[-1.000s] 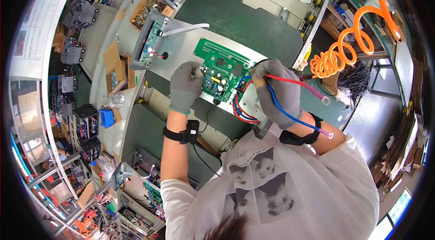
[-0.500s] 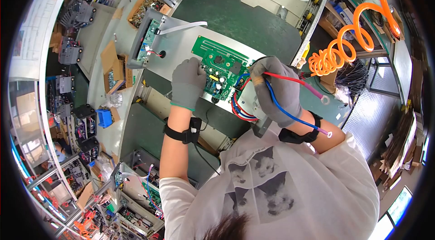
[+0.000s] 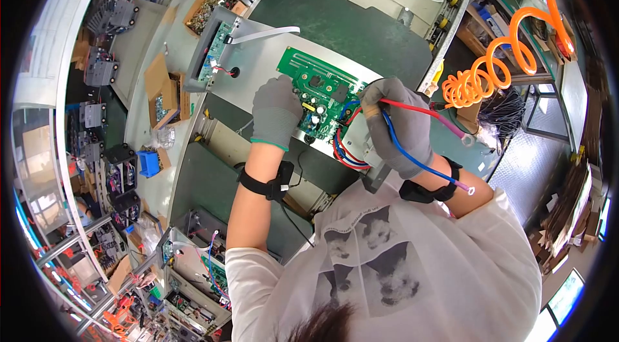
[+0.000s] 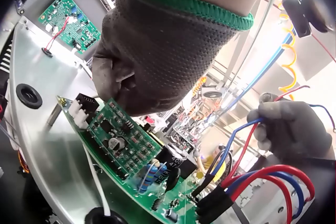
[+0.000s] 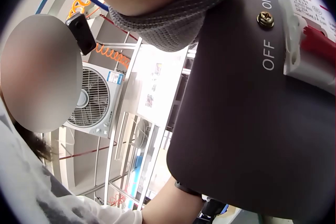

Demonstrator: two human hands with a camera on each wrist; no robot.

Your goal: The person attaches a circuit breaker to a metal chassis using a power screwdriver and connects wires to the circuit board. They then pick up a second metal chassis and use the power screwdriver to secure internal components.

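Observation:
A green circuit board (image 3: 322, 87) lies over a bare metal chassis plate (image 3: 255, 61). My left hand (image 3: 277, 111), in a grey glove, is at the board's left edge with its fingers curled. In the left wrist view the left hand (image 4: 157, 50) overlaps the board's far edge, beside a small upright board (image 4: 118, 134); I cannot tell whether its fingertips grip anything. My gloved right hand (image 3: 403, 126) holds a red cable (image 3: 432, 111) and a blue cable (image 3: 403, 153) near the board's right end. Ring terminals tip their free ends. The right wrist view hides its fingers behind a dark panel (image 5: 231, 129).
A white ribbon cable (image 3: 267, 35) crosses the plate near the left panel's small board (image 3: 213, 58). Green mats (image 3: 322, 10) lie under and behind the chassis. Open cardboard boxes (image 3: 161, 93) stand at left; a coiled orange hose (image 3: 477, 87) hangs at right.
My left hand has shifted slightly right, further over the board's left edge. The right hand keeps its hold on the cables, almost still.

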